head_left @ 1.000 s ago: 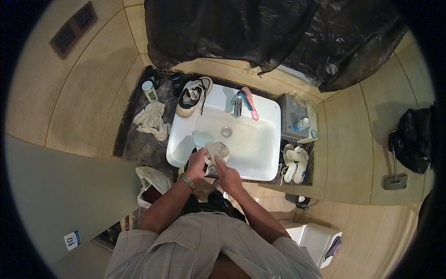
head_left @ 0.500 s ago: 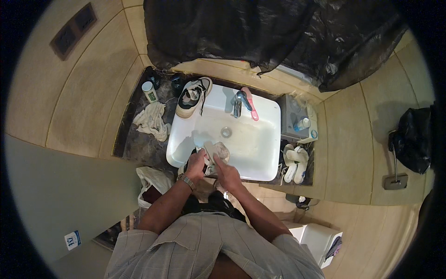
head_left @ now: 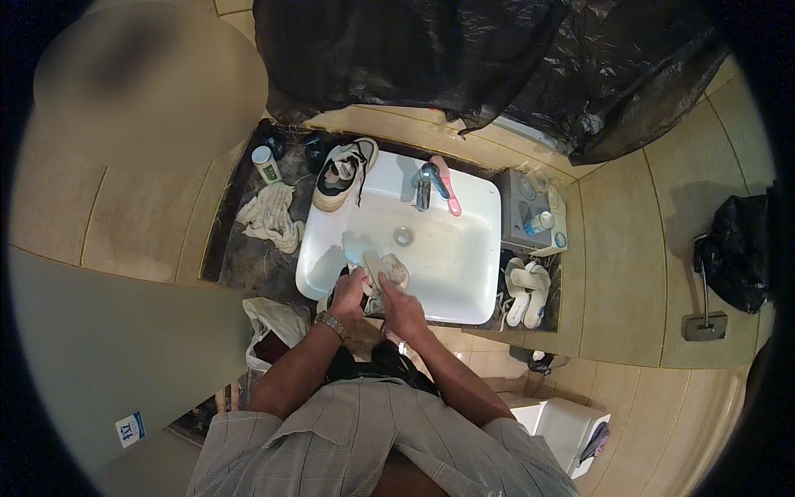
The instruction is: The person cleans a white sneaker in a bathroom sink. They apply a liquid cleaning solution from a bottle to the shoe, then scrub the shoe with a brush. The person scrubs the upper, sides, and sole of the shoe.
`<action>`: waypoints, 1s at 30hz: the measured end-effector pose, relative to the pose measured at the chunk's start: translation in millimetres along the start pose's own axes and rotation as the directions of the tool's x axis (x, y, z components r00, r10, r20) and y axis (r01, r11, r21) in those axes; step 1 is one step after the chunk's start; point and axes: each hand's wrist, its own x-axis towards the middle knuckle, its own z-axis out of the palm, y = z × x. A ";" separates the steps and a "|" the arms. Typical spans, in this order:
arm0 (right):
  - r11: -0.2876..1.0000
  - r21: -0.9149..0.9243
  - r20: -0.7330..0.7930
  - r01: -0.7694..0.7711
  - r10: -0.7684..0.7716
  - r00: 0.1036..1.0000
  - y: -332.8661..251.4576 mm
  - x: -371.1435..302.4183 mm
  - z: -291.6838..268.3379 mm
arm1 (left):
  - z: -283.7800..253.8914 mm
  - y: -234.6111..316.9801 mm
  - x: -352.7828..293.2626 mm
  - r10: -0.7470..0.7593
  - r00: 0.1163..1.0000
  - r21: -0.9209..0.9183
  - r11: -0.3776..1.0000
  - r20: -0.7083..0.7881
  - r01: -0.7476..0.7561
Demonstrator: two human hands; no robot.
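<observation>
At the front left of the white sink [head_left: 455, 286], my left hand [head_left: 349, 296] grips a white and black shoe [head_left: 396, 269]. The fingers close round its side, and much of the shoe is hidden behind both hands. My right hand [head_left: 403, 313] is closed on a pale, long brush [head_left: 373, 268], pressed against the shoe; its bristles do not show. Another white shoe with black laces [head_left: 343, 176] rests on the sink's back left corner. The chrome faucet [head_left: 426, 184] stands at the back, beside a pink brush [head_left: 450, 189].
To the left on the dark counter lie a white cloth [head_left: 272, 217] and a white bottle [head_left: 267, 165]. White slippers [head_left: 530, 291] and a grey box [head_left: 520, 215] sit on the right. A white bag [head_left: 277, 327] is below the counter's left front.
My right hand and the brush have shifted very slightly against the shoe. My left hand keeps its grip, and the things around the sink have stayed put.
</observation>
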 end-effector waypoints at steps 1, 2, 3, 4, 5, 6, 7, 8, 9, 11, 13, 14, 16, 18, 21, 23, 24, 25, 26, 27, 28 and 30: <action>0.999 -0.027 0.011 -0.023 0.023 1.000 -5.0 10.8 -0.5 | -2.3 -0.5 0.1 0.017 1.000 0.040 0.999 -0.004 -0.017; 0.997 -0.054 0.021 -0.046 0.047 0.999 -9.8 19.7 -1.8 | -4.1 0.6 2.0 0.005 1.000 0.032 0.999 -0.015 -0.005; 0.994 -0.083 0.033 -0.068 0.071 0.997 -12.9 23.0 -3.2 | -5.2 0.8 4.9 -0.008 1.000 0.020 1.000 -0.027 0.009; 0.998 -0.050 0.055 -0.043 0.046 0.997 -13.5 14.8 -7.7 | -6.6 -1.4 8.8 -0.022 0.999 0.004 1.000 -0.038 0.022; 1.000 -0.016 0.076 -0.019 0.020 0.997 -11.8 -2.4 -14.7 | -6.8 -4.9 12.4 -0.020 0.999 -0.052 0.998 -0.040 0.018; 1.000 0.013 0.093 0.005 -0.006 0.996 -8.6 -18.2 -20.2 | -5.6 -8.9 18.3 -0.017 0.999 -0.109 0.994 -0.037 0.013; 0.998 0.015 0.050 0.064 -0.065 0.997 -1.1 -36.2 -19.2 | -3.9 -11.9 21.3 -0.018 0.999 -0.162 0.987 -0.033 0.012; 0.993 0.012 0.006 0.120 -0.120 0.993 8.5 -55.5 -17.5 | 1.1 -8.3 17.6 -0.030 0.999 -0.136 0.990 -0.035 0.025; 0.985 0.014 -0.037 0.175 -0.174 0.984 7.7 -66.1 -19.2 | 4.1 -0.6 7.4 -0.043 0.998 -0.105 0.994 -0.042 0.039; 0.997 -0.025 0.017 0.068 -0.067 0.998 8.9 -61.5 -17.9 | 4.5 -1.7 2.1 -0.069 0.997 -0.045 0.997 -0.026 0.067; 0.999 -0.034 0.010 0.006 -0.006 1.000 -2.0 -32.2 -11.3 | -8.2 -3.9 7.4 -0.072 0.997 0.015 0.997 0.004 0.072; 1.000 -0.025 -0.049 0.016 -0.017 0.999 0.5 -14.9 -3.4 | -8.4 -6.7 8.4 -0.057 0.998 -0.021 0.998 0.000 0.057; 0.998 -0.047 -0.067 -0.045 0.042 0.997 8.9 11.0 2.2 | -1.7 -8.2 7.3 -0.027 1.000 -0.095 0.995 -0.003 0.026; 0.993 -0.053 -0.050 -0.109 0.107 0.993 9.7 22.2 -1.4 | -1.9 -6.1 4.0 0.017 0.998 -0.112 0.994 0.056 -0.011; 0.979 -0.038 0.031 -0.199 0.201 0.979 4.6 26.9 -14.2 | -0.8 -7.1 4.5 -0.008 0.996 -0.082 0.997 0.088 0.016; 0.982 0.073 -0.010 -0.176 0.177 0.984 14.6 28.1 -7.6 | -1.1 -12.3 11.9 -0.033 0.993 -0.053 0.998 0.112 0.039; 0.979 0.127 -0.020 -0.159 0.163 0.986 17.9 25.2 -1.6 | -6.4 -22.1 22.6 -0.021 0.992 -0.048 0.998 0.128 0.027; 0.972 0.183 0.006 -0.148 0.149 0.989 11.5 18.6 0.5 | -16.7 -35.5 40.6 0.043 0.988 -0.054 0.998 0.151 -0.035; 0.962 0.237 0.030 -0.136 0.133 0.991 0.3 8.2 -1.3 | -30.2 -50.4 58.8 0.131 0.974 -0.048 0.991 0.187 -0.124; 0.947 0.291 0.038 -0.136 0.131 0.991 -6.2 -4.6 -5.6 | -32.0 -58.8 71.0 0.207 0.950 -0.047 0.978 0.235 -0.202; 0.947 0.266 0.112 -0.178 0.153 0.982 -4.3 -19.0 -6.4 | -19.4 -51.6 60.3 0.008 0.982 -0.188 0.982 0.188 0.028; 0.949 0.222 0.066 -0.222 0.213 0.975 -14.6 -37.5 -4.8 | -14.4 -43.4 52.5 0.003 0.978 -0.057 0.998 0.207 0.009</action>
